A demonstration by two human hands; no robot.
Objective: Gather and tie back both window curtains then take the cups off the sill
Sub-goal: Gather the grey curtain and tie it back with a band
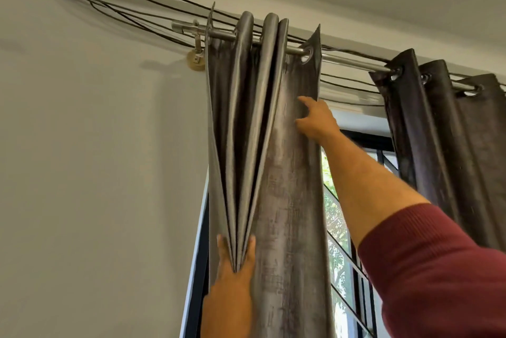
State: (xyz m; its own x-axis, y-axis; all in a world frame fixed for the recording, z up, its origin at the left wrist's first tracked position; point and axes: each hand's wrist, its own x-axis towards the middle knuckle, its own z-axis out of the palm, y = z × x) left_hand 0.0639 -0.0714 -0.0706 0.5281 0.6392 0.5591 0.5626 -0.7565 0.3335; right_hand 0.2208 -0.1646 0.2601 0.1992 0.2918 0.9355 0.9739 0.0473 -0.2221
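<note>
1. The left grey velvet-look eyelet curtain [290,187] is being hung from the silver metal curtain rod [353,62] at the left side of the window, and its pleats are being bunched together towards the rod's left end.
2. The folds of this curtain are being pinched low down by the left hand [235,269]; the thumb and fingers are being curled round the gathered pleats, so the grip is narrow and is holding fabric.
3. The curtain's right edge is being grasped high up, just below the rod, by the right hand [315,118]; the index finger is being stretched along the cloth while the other fingers are being wrapped behind the edge, where they are hidden.
4. The right forearm is being extended upward from a dark red knitted sleeve [438,269].
5. The second dark grey eyelet curtain [451,146] is being hung on the same rod, well apart to the right, untouched by either hand.
6. Between the two curtains, the black-framed window with diagonal bars [350,228] is being shown, with green foliage behind the glass.
7. Several thin dark cables [142,9] are being run along the cream wall [95,173] above the rod, and are being looped at a hole near the ceiling.
8. The rod is being carried by a metal wall bracket [196,57] at its left end.
</note>
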